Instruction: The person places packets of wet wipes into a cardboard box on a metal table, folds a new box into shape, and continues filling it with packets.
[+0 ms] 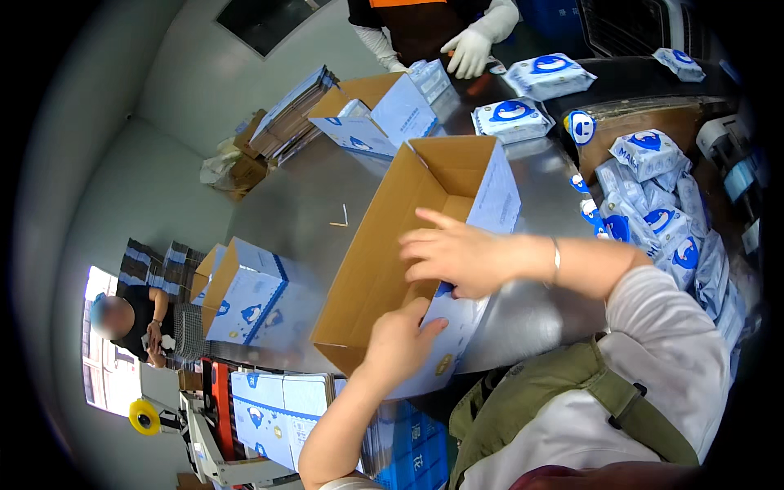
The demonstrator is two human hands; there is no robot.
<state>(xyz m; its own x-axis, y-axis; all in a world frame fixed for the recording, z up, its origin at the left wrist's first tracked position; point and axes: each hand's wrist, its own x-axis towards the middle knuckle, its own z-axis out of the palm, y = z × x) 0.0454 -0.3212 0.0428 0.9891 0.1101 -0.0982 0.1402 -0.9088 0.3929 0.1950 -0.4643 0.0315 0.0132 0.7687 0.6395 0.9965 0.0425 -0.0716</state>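
Observation:
An open-topped cardboard box [367, 261], brown inside and white-blue outside, stands on the metal table in front of me. My left hand [399, 341] grips its near side wall, the thumb outside and the other fingers reaching over the edge. Farther along the same wall is my right hand [461, 255], its fingers apart over the opening and nothing seen in them. My right hand and forearm hide part of the wall and of the inside. What I can see of the box's inside is bare cardboard.
White-blue packs [653, 196] fill a bin at right; more packs [513, 119] lie beyond my box. Another box [384, 118] stands before a white-gloved person [469, 51]. Left are a printed box [245, 294] and flat cartons [282, 408]; another person [135, 322] is farther off.

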